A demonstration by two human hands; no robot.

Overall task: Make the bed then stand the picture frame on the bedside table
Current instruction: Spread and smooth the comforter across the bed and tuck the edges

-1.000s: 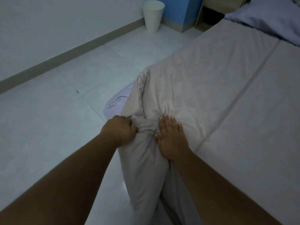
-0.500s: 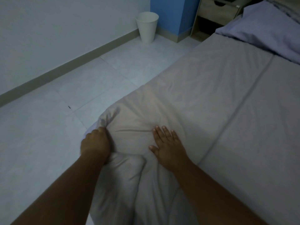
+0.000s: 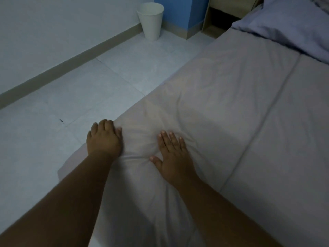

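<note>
Since half a second back, the bunched-up flap has been pulled flat, so the beige blanket (image 3: 204, 107) now runs smooth along the bed edge, soft cotton with just a few creases fanning out between the hands. Left hand (image 3: 104, 139) sits at the blanket's outer edge, fingers curled over the side; looks like it's pinching fabric, though the grip itself is hidden. Right hand (image 3: 173, 155) lies flat on the blanket, fingers spread. Past the blanket's far end: lilac pillow (image 3: 292, 27), wooden bedside table (image 3: 229, 9), tapered white bin (image 3: 151, 20).
</note>
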